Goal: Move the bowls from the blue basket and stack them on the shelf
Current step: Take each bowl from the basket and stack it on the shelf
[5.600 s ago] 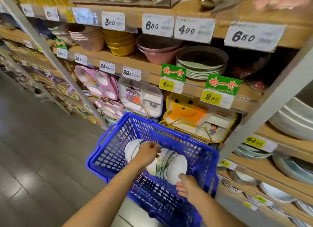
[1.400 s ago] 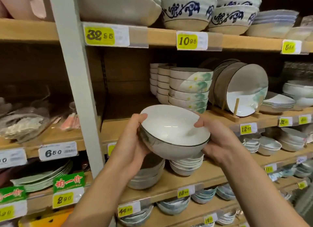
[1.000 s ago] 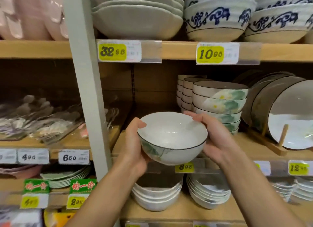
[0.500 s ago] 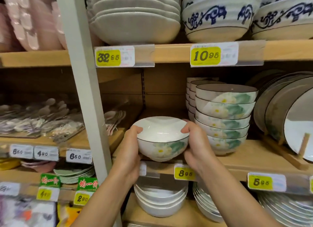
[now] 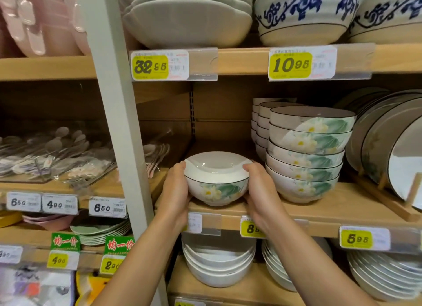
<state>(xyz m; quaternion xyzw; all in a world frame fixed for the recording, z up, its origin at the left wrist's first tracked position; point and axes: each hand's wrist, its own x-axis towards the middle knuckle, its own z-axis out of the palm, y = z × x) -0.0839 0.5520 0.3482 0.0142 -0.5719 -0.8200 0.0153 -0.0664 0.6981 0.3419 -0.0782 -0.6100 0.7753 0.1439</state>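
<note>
The left hand [image 5: 174, 191] grips the flowered bowl [image 5: 217, 182] on its 9 o'clock side and the right hand [image 5: 260, 191] on its 3 o'clock side, each thumb at the rim. The bowl is upright at the front edge of the wooden shelf [image 5: 319, 211]. At 3 o'clock of it, just beside, stands the stack of matching bowls [image 5: 306, 159].

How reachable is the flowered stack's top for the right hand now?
Probably yes, once freed: the right hand grips the bowl beside the flowered stack, and open space shows above it.
</note>
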